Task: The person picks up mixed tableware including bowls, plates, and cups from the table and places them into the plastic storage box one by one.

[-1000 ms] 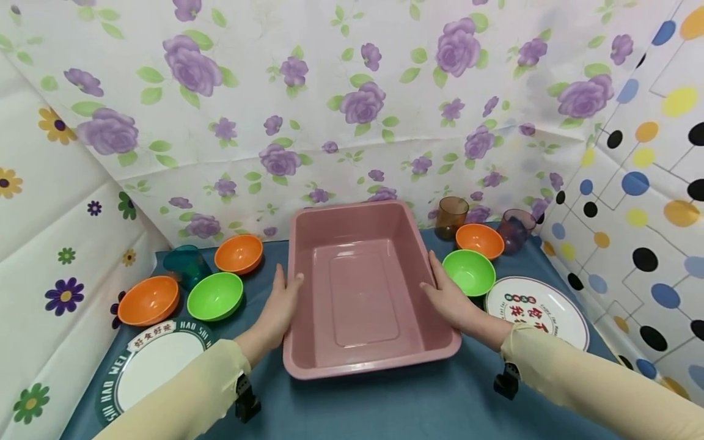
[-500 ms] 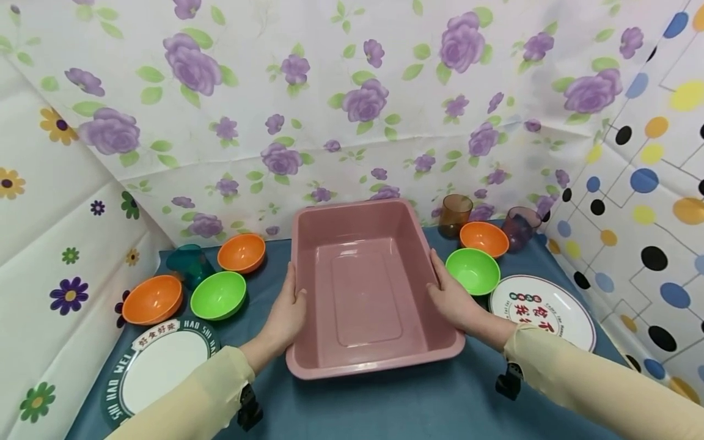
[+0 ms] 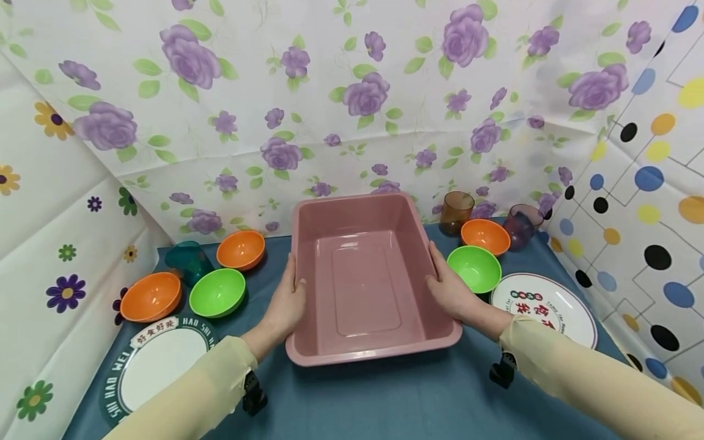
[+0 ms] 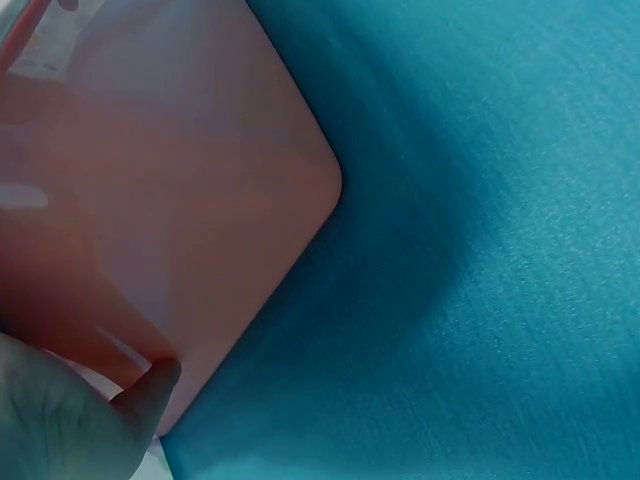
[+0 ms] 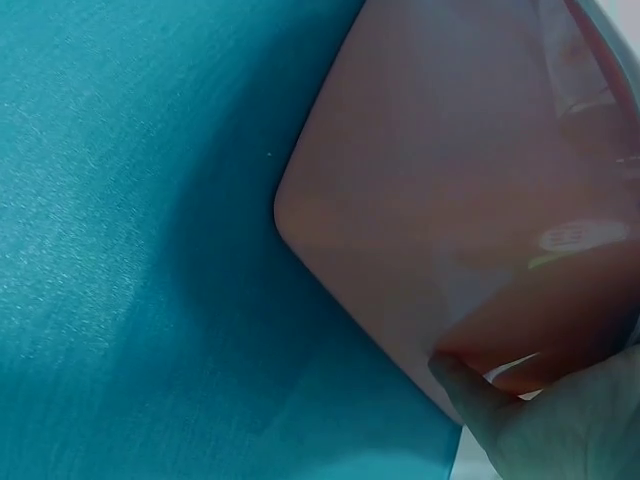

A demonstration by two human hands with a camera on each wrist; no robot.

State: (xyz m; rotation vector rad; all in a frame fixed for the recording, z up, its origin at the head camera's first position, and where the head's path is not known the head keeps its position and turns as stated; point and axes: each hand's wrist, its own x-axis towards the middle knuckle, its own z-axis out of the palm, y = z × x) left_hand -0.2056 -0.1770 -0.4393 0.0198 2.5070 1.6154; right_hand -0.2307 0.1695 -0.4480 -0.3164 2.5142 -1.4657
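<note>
A pink rectangular plastic basin (image 3: 363, 281) with nothing inside is in the middle of the head view. On its left side my left hand (image 3: 286, 302) grips the rim, thumb toward the inside. My right hand (image 3: 453, 293) holds the opposite rim the same way. Both wrist views show the basin's outer wall (image 4: 200, 200) from low down, over blue cloth. One digit of the left hand (image 4: 90, 410) presses against that wall; so does one of the right hand (image 5: 540, 410). The remaining fingers are largely hidden. Whether the basin touches the table I cannot tell.
Left of the basin are orange bowls (image 3: 151, 297), a green bowl (image 3: 217, 293), a teal cup (image 3: 189, 261) and a green-rimmed plate (image 3: 159, 366). Right are an orange bowl (image 3: 486, 236), green bowl (image 3: 475, 269), brown cup (image 3: 456, 212), purple cup (image 3: 521, 227) and white plate (image 3: 544, 308). Patterned cloth walls (image 3: 352, 98) surround the table.
My left hand has gone from a spread thumb beside the rim to a grip on it. The right hand also grips more closely. The basin has shifted slightly away from me.
</note>
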